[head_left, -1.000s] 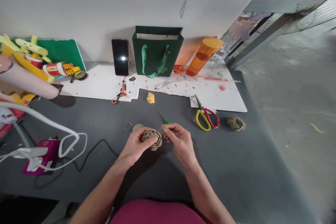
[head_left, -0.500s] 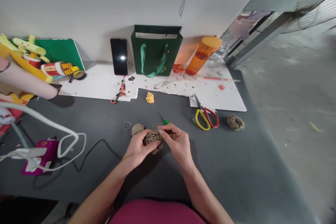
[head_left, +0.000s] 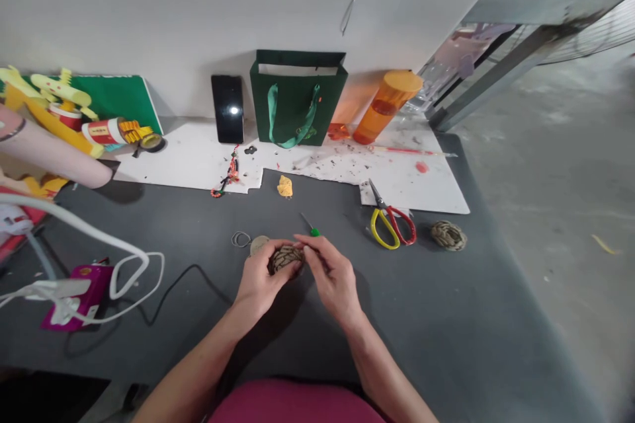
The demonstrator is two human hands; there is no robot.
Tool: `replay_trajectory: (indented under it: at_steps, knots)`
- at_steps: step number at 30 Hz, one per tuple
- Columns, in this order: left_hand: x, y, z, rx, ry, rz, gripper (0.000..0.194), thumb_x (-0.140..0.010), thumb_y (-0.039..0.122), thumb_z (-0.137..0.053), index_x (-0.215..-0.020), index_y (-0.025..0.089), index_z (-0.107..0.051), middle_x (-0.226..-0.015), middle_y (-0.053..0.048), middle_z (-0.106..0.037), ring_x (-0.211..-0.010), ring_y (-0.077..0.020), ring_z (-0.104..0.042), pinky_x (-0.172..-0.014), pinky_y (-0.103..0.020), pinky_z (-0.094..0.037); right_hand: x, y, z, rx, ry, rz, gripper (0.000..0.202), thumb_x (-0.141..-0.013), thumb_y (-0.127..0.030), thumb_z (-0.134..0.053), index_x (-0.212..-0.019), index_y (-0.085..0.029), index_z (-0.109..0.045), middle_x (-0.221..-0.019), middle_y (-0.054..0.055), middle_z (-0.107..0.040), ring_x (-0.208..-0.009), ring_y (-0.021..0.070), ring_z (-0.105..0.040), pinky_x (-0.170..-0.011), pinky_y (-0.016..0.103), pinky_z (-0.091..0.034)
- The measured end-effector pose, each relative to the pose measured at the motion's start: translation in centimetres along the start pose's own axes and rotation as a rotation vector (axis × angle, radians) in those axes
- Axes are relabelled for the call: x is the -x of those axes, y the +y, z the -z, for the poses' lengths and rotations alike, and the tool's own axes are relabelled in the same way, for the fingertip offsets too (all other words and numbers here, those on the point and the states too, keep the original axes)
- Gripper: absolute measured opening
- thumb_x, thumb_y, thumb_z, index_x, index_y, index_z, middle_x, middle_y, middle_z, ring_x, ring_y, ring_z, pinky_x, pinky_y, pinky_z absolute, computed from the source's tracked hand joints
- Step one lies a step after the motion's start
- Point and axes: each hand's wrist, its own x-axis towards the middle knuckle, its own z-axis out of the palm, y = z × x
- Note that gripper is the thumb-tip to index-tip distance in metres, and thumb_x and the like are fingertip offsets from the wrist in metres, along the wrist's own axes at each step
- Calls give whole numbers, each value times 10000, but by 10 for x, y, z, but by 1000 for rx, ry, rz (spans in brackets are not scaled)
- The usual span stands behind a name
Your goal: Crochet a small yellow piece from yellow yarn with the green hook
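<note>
1. At the table's left edge, a pink tube [head_left: 49,152] and yellow paper shapes [head_left: 54,89] are cut off by the frame; what the red-and-white cup [head_left: 102,131] holds cannot be made out.
2. A magenta device [head_left: 84,294] near the left front lies partly under a white cable [head_left: 99,244].
3. The left hand [head_left: 260,281] curls closed around a woven cord ball [head_left: 285,256], at the table's middle toward the front edge; fingers hide most of the ball.
4. The right hand [head_left: 330,274] pinches the ball's right side; whether it grips a strand cannot be told.
5. A green gift bag [head_left: 296,96] stands at the back edge, its inside unseen.
6. An orange tumbler [head_left: 387,108] leans beside it, contents unclear.
7. Scissors [head_left: 389,221] and a second cord ball [head_left: 448,235] lie toward the right edge.
</note>
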Motion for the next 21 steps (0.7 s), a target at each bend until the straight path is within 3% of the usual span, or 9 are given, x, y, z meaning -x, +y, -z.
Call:
replay_trajectory:
  at_steps: [3, 9, 15, 18, 21]
  knots:
    - [-2, -2, 2, 70, 51, 9, 223, -719, 311, -751, -900, 193, -695, -856, -41, -734, -810, -194, -681, -754, -304, -548, 2, 1, 3, -43, 88, -76, 189, -980, -292, -532, -1076, -230, -682, -992, 75, -736, -785, 174, -709, -701, 294, -577]
    - [-5, -6, -1, 208, 94, 13, 350, -717, 419, -767, -947, 181, -653, -908, -57, -726, -864, -197, -686, -803, -313, -569, 1, 1, -1, 10, -105, -39, 287, -825, -248, -697, -1110, -213, -687, -929, 54, -745, -791, 189, -684, -717, 310, -575]
    - [-2, -2, 1, 244, 22, 47, 417, -778, 520, -738, -1015, 178, -714, -999, -92, -750, -909, -226, -705, -744, -315, -593, -2, -2, 1, 42, -27, -47, 147, -814, -197, -634, -932, -219, -719, -849, 41, -732, -734, 179, -665, -682, 302, -568]
    - [-2, -2, 1, 220, -19, 35, 455, -775, 541, -739, -1061, 187, -734, -1035, -97, -764, -934, -244, -714, -740, -331, -609, -1, -2, 1, 44, -6, -81, 186, -834, -205, -608, -985, -214, -717, -857, 46, -738, -740, 182, -676, -696, 306, -570]
    - [-3, -5, 0, 200, -12, 14, 453, -786, 544, -727, -1056, 180, -742, -1035, -97, -772, -962, -249, -717, -833, -357, -607, 0, -3, -1, 94, 10, -46, 242, -832, -219, -625, -1062, -208, -701, -912, 61, -740, -753, 190, -674, -689, 311, -566]
